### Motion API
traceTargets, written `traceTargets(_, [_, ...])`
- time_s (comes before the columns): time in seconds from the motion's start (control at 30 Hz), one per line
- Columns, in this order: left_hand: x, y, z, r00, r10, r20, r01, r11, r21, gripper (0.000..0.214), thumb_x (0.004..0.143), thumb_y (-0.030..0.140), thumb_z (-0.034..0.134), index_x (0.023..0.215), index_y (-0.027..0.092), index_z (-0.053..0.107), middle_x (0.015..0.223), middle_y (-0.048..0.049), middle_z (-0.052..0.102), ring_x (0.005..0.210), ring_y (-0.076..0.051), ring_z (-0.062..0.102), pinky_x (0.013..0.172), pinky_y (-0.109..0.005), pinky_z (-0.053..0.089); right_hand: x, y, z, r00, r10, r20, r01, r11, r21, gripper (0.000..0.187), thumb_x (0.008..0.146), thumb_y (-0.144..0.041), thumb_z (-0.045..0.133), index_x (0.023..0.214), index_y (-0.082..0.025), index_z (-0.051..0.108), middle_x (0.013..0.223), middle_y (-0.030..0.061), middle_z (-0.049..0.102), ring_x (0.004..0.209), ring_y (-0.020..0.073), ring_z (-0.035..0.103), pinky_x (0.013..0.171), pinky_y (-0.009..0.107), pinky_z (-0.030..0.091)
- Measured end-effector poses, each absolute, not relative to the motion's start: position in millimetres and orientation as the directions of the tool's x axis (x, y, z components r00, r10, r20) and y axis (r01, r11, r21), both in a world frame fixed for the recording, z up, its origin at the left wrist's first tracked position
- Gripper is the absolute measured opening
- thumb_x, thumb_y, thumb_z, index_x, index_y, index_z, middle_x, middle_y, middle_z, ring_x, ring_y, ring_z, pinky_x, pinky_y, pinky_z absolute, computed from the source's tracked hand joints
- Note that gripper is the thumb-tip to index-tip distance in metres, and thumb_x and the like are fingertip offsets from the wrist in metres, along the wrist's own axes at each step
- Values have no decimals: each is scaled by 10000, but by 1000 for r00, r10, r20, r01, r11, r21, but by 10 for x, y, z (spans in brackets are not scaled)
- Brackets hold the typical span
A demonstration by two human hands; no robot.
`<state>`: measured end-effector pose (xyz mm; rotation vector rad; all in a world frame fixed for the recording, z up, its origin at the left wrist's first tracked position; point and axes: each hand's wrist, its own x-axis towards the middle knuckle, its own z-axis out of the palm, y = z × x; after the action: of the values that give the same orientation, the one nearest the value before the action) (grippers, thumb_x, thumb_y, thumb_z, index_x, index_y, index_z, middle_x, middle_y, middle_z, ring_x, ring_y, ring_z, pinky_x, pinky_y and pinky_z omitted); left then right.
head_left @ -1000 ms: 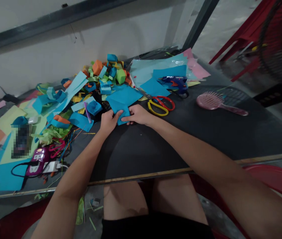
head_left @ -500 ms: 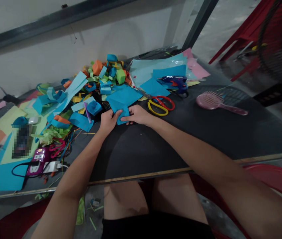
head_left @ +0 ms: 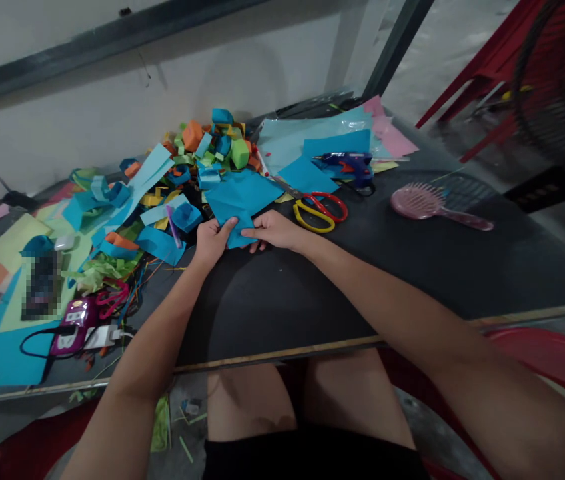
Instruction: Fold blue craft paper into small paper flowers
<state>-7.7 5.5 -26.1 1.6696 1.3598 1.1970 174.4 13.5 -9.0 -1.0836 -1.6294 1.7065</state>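
Observation:
A blue sheet of paper lies on the black table, its near corner folded over. My left hand grips that folded corner from the left, thumb on top. My right hand pinches the same corner from the right, fingers pressed on the paper. Both hands are closed on it, close together, just in front of a heap of folded coloured paper pieces.
Red-and-yellow scissors lie right of my hands, a blue glue gun and blue and pink sheets behind them. A pink hairbrush lies further right. Paper scraps, a purple device and cables crowd the left. Red chairs stand far right.
My hands and the blue paper have stayed almost in place; only the fingers shift slightly on the folded corner.

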Motion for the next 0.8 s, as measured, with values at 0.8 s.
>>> traceTargets(0.8, [-95,95,-319,126,983,136,202,-160,966,467,731,615,721,755,163,605,529,21,548,455,-109,512,435,-223,406,1705,138,-138,-469,863,-186,40,-190,-981,453,847,-532,673,624,-138,651,553,46,672,481,128,645,399,185,455])
